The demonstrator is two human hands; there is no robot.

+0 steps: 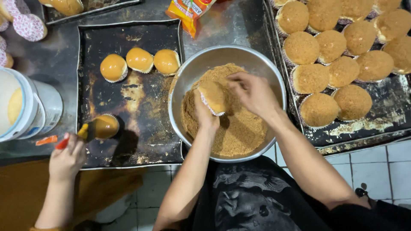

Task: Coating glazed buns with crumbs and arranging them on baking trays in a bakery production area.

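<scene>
while the left hand (205, 114) grips a round bun in a white paper cup, coated in brown crumbs (212, 97), its fingers clamped on the cup's underside, the right hand (252, 92) rests on the bun's top edge with fingers loosely bent and slightly apart. both hover inside a round silver metal bowl (257, 57) half full of fine brown crumbs (239, 132), set between two baking trays. on the dark right tray (342, 134), crumb-coated buns (319, 110) sit in close rows up to its far edge. on the blackened left tray (141, 137), three glossy golden buns (139, 60) line the far edge. near that tray's front left corner, another person's hand (66, 158) holds an orange-handled brush (79, 133) against a glazed bun (105, 126). a white plastic tub (36, 107) stands just left of that tray.
</scene>
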